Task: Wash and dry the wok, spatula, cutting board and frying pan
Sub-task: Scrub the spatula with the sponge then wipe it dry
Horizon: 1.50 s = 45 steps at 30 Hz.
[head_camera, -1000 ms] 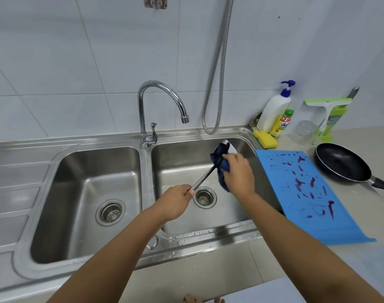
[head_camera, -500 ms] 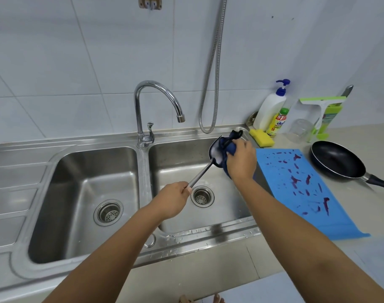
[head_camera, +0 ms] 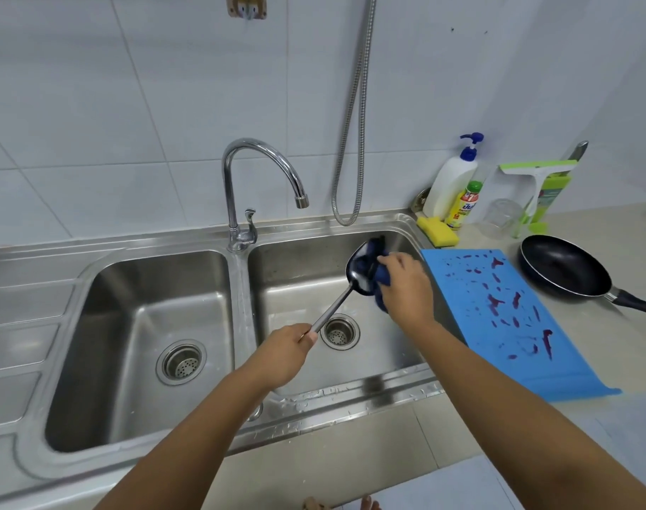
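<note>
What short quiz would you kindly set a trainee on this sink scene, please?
1. True or false: the left hand grips the handle of the long steel spatula.
2. What does the right hand press against the spatula's head? A green brush; B dark blue cloth; C paper towel.
3. Fill in: the flat blue cutting board, streaked purple, lies between the steel double sink and the black ____.
Key: 1 true; 2 B; 3 frying pan.
</note>
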### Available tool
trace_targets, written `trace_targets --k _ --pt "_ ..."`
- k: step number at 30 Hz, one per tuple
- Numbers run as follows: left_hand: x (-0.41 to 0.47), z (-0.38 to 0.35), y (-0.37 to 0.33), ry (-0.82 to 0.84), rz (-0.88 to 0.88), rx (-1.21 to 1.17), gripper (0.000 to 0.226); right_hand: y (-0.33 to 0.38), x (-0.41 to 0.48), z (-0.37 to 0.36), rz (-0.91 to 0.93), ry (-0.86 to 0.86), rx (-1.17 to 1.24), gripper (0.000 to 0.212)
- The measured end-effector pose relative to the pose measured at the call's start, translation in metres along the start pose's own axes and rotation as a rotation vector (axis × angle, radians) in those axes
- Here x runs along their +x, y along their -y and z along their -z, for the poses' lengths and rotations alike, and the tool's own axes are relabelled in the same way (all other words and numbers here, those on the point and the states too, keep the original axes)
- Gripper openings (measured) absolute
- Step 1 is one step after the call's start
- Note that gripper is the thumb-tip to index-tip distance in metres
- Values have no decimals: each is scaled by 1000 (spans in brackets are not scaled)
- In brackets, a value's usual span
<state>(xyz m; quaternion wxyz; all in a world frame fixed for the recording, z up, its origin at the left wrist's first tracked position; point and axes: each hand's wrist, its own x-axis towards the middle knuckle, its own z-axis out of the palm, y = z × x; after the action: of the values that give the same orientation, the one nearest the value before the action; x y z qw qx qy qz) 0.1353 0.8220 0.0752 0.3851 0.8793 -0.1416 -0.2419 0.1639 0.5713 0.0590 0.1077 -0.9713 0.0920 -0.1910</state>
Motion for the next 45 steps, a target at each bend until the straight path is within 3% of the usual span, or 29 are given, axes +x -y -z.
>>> trace_targets --k 3,7,12,17,26,32,38,45 --pt "7 -5 -8 24 -7 -139 27 -10 -2 12 -321 -131 164 39" --pt "22 -20 -28 81 7 -323 30 -19 -25 20 -126 -46 156 46" --pt "42 -51 -65 182 -32 -314 33 -60 -38 41 -436 -184 273 39" --pt "58 -89 -104 238 -90 -230 28 -129 -47 82 -479 -230 309 27" --pt "97 -183 -188 157 -24 -285 30 -309 -59 161 -605 -56 191 15" --pt "114 -238 -219 134 66 -336 30 -393 -75 119 -594 66 63 12" --pt "116 -274 -238 144 85 -385 22 -411 -104 71 -513 176 -27 56" --pt "119 -299 -258 151 101 -381 23 -421 -105 70 -465 242 -28 60"
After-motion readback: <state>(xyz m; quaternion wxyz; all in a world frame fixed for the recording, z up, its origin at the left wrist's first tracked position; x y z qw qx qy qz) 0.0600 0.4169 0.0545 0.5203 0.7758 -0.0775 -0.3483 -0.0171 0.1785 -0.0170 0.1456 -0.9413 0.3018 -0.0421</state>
